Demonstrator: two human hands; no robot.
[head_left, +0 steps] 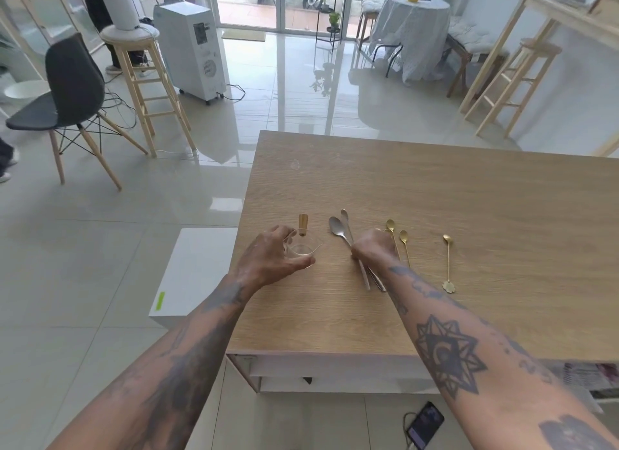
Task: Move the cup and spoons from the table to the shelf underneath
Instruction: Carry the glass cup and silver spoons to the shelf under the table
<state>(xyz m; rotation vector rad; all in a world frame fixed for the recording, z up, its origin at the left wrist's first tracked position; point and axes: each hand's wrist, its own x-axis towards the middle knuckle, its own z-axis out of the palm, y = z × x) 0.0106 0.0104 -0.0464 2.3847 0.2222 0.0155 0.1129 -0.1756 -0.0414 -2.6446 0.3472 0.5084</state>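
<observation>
A clear glass cup with a gold handle stands near the left edge of the wooden table. My left hand is wrapped around the cup's left side. Two silver spoons lie side by side to the right of the cup, and my right hand is closed over their handles. Two short gold spoons lie just right of that hand, partly hidden by it. A third gold spoon with a flower-shaped end lies alone further right. The shelf shows under the table's near edge.
A white box stands on the floor left of the table. A phone with a cable lies on the floor below. A black chair, wooden stools and a white appliance stand further back.
</observation>
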